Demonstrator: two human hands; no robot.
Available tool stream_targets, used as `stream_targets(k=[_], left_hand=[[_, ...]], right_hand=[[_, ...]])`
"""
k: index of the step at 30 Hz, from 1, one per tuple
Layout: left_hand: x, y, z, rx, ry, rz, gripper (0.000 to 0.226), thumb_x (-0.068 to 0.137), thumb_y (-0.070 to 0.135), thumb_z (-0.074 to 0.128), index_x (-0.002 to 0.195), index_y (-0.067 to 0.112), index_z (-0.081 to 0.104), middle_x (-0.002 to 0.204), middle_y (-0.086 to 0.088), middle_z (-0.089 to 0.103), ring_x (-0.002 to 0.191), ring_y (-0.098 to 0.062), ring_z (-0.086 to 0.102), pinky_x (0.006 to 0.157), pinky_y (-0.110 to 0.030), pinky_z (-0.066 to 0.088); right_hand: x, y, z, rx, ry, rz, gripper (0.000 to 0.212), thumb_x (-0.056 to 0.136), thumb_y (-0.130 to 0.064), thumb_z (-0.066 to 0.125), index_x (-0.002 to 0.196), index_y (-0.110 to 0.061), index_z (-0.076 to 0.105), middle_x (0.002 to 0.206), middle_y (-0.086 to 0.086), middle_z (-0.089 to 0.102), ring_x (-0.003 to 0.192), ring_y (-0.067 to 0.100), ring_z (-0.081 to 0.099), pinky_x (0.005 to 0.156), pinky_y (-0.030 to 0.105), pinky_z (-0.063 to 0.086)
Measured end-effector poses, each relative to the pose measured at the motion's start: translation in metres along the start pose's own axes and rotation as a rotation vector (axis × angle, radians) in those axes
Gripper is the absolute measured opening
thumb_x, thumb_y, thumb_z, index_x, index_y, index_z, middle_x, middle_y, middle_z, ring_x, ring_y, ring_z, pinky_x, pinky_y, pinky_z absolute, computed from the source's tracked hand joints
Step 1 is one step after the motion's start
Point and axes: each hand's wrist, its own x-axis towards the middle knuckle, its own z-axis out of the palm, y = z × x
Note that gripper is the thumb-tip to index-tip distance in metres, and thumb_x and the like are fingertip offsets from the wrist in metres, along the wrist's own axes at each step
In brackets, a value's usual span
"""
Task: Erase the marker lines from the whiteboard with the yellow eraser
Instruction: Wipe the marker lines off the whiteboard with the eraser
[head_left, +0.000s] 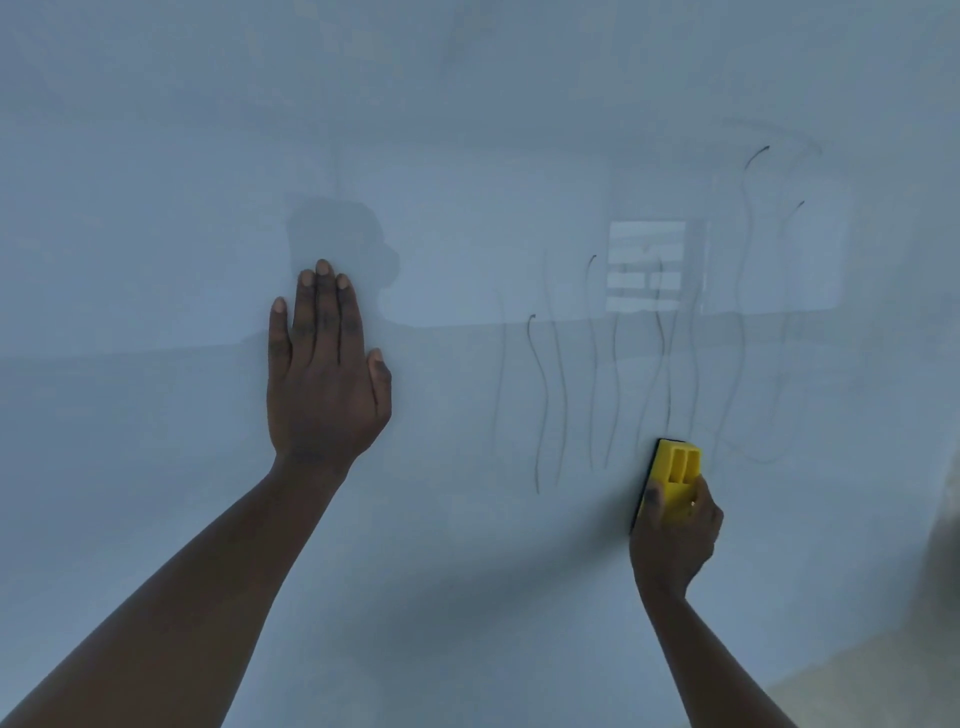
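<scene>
A whiteboard (467, 130) fills nearly the whole view. Several thin, wavy, mostly vertical marker lines (543, 395) run across its right half, some dark and some faint. My right hand (675, 535) grips the yellow eraser (675, 473), which has a black pad and lies against the board at the lower ends of the middle lines. My left hand (322, 374) rests flat on the board to the left of the lines, fingers together and pointing up, holding nothing.
The glossy board reflects a bright window shape (647, 265) and a dark outline of a person (343, 234). A pale strip of floor or wall (883, 675) shows past the board's lower right corner.
</scene>
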Motion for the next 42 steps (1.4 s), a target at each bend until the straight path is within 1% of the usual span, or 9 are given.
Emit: stream_targets(k=[6, 9, 12, 16, 21, 23, 27, 34, 42], left_hand=[[0.002, 0.002, -0.001, -0.016, 0.001, 0.000, 0.067, 0.100, 0.028, 0.028, 0.158, 0.000, 0.008, 0.168, -0.021, 0.012, 0.157, -0.030, 0.007, 0.129, -0.050, 0.009], [0.001, 0.001, -0.002, -0.027, -0.003, -0.004, 0.067, 0.100, 0.028, 0.028, 0.158, 0.000, 0.009, 0.167, -0.021, 0.012, 0.157, -0.031, 0.008, 0.129, -0.050, 0.009], [0.000, 0.001, -0.002, -0.020, -0.003, 0.000, 0.067, 0.101, 0.029, 0.027, 0.158, 0.000, 0.009, 0.167, -0.020, 0.012, 0.157, -0.031, 0.009, 0.129, -0.050, 0.010], [0.000, 0.000, -0.002, -0.014, -0.006, 0.001, 0.066, 0.101, 0.031, 0.025, 0.158, 0.000, 0.010, 0.168, -0.020, 0.013, 0.157, -0.031, 0.009, 0.129, -0.050, 0.011], [0.000, -0.001, -0.002, -0.014, 0.004, 0.007, 0.067, 0.101, 0.031, 0.027, 0.158, 0.000, 0.012, 0.167, -0.020, 0.014, 0.157, -0.032, 0.011, 0.129, -0.050, 0.011], [0.000, -0.001, -0.002, -0.012, 0.014, 0.012, 0.066, 0.101, 0.031, 0.027, 0.158, 0.000, 0.013, 0.167, -0.020, 0.015, 0.157, -0.031, 0.012, 0.128, -0.050, 0.013], [-0.001, -0.001, 0.000, -0.006, 0.026, 0.013, 0.066, 0.101, 0.031, 0.028, 0.158, 0.000, 0.014, 0.167, -0.020, 0.016, 0.157, -0.032, 0.013, 0.128, -0.051, 0.015], [-0.002, -0.001, -0.001, -0.002, 0.020, 0.008, 0.067, 0.100, 0.030, 0.031, 0.158, -0.001, 0.014, 0.167, -0.020, 0.017, 0.157, -0.031, 0.013, 0.128, -0.050, 0.014], [0.019, 0.007, -0.013, -0.027, 0.043, 0.008, 0.071, 0.094, 0.029, 0.040, 0.156, 0.000, 0.022, 0.166, -0.021, 0.017, 0.157, -0.031, 0.013, 0.129, -0.049, 0.012]], right_hand=[[-0.074, -0.034, 0.021, 0.083, -0.170, -0.231, 0.066, 0.085, -0.028, 0.074, 0.142, -0.022, 0.041, 0.125, 0.003, 0.051, 0.114, 0.020, 0.044, 0.089, 0.040, 0.043], [-0.119, -0.039, 0.028, 0.108, -0.296, -0.350, 0.065, 0.085, -0.042, 0.069, 0.141, -0.022, 0.042, 0.122, -0.002, 0.050, 0.110, 0.008, 0.038, 0.089, 0.033, 0.043], [-0.164, -0.030, 0.035, 0.109, -0.447, -0.616, 0.059, 0.086, -0.040, 0.071, 0.135, -0.016, 0.049, 0.124, -0.002, 0.051, 0.107, 0.013, 0.042, 0.092, 0.024, 0.041], [-0.207, -0.005, 0.041, 0.045, -0.599, -0.953, 0.053, 0.089, -0.037, 0.071, 0.132, -0.015, 0.051, 0.128, -0.002, 0.052, 0.101, 0.022, 0.049, 0.089, 0.031, 0.045], [-0.179, 0.005, 0.038, -0.103, -0.690, -1.485, 0.047, 0.090, -0.031, 0.068, 0.131, -0.014, 0.053, 0.120, 0.007, 0.066, 0.098, 0.028, 0.062, 0.084, 0.039, 0.053], [-0.154, 0.001, 0.034, -0.141, -0.688, -1.603, 0.045, 0.091, -0.028, 0.065, 0.132, -0.013, 0.052, 0.117, 0.008, 0.069, 0.098, 0.029, 0.064, 0.085, 0.039, 0.051], [-0.100, -0.025, 0.032, -0.147, -0.574, -1.511, 0.044, 0.094, -0.031, 0.058, 0.131, -0.008, 0.049, 0.115, 0.016, 0.070, 0.092, 0.035, 0.068, 0.086, 0.040, 0.046], [0.010, -0.128, 0.041, 0.065, -0.197, -0.910, 0.059, 0.088, -0.028, 0.071, 0.137, -0.004, 0.048, 0.119, 0.020, 0.054, 0.106, 0.029, 0.045, 0.091, 0.031, 0.039], [0.123, -0.170, 0.034, 0.068, 0.054, -0.458, 0.061, 0.093, -0.041, 0.061, 0.143, -0.009, 0.043, 0.126, 0.025, 0.049, 0.113, 0.041, 0.047, 0.093, 0.040, 0.037]])
